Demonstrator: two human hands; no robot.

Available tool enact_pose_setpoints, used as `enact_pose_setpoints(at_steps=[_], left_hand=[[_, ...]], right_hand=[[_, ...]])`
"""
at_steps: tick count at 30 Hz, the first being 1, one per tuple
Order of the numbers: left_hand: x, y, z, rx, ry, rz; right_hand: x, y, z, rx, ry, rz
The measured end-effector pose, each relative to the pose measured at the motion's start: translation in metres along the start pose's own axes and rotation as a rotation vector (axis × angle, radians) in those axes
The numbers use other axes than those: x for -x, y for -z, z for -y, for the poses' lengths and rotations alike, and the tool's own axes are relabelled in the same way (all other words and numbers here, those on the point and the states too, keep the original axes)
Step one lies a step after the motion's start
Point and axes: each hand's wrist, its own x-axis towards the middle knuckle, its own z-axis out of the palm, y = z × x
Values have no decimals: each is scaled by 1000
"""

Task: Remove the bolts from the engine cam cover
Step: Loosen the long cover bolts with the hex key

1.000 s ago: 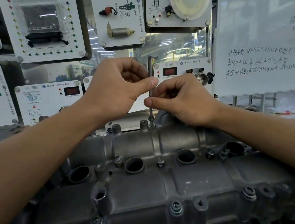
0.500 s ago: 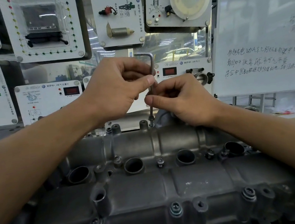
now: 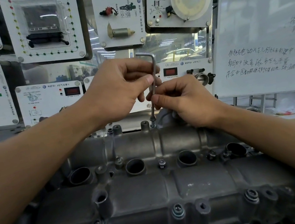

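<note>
Head view: both hands meet on an L-shaped hex key [image 3: 153, 65] standing nearly upright over the far edge of the engine cam cover [image 3: 141, 192]. The left hand [image 3: 119, 89] pinches the upper shaft between thumb and curled fingers, just below the bend, with the short arm jutting left above its knuckles. The right hand [image 3: 185, 99] pinches the same shaft lower down, directly beneath the left hand's grip, fingers curled round it. Below both grips the key's tip sits in a bolt [image 3: 152, 119] raised a little above the cover's far rim. Nearer than the grips, a centre bolt [image 3: 161, 162] sits between the round plug wells, and front-edge bolts [image 3: 177, 210] line the near rim. Beyond the hands hang training panels [image 3: 44, 25]; right of them stands a whiteboard [image 3: 263, 12] with handwriting.
</note>
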Motion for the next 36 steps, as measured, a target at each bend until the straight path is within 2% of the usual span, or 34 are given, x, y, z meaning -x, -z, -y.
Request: enact_pose_setpoints(at_steps=[9,12,17,21,29,36], left_hand=[[-3,2,5,-19,17,-103],[-2,1,3,-28,17,-82],[1,-1,-1,-17,0,53],[0,1,0,-13,-3,31],[-1,2,5,-54,-6,-92],[0,1,2,-58,-1,-61]], right_hand=[[1,-2,0,-79,15,-47],[2,-2,-2,-85,29,-52],[0,0,-1,-12,37,-10],[1,1,-1,-9,30,20],[0,-3,-7,-82,34,-51],[-1,-3,-7,-31,51,-45]])
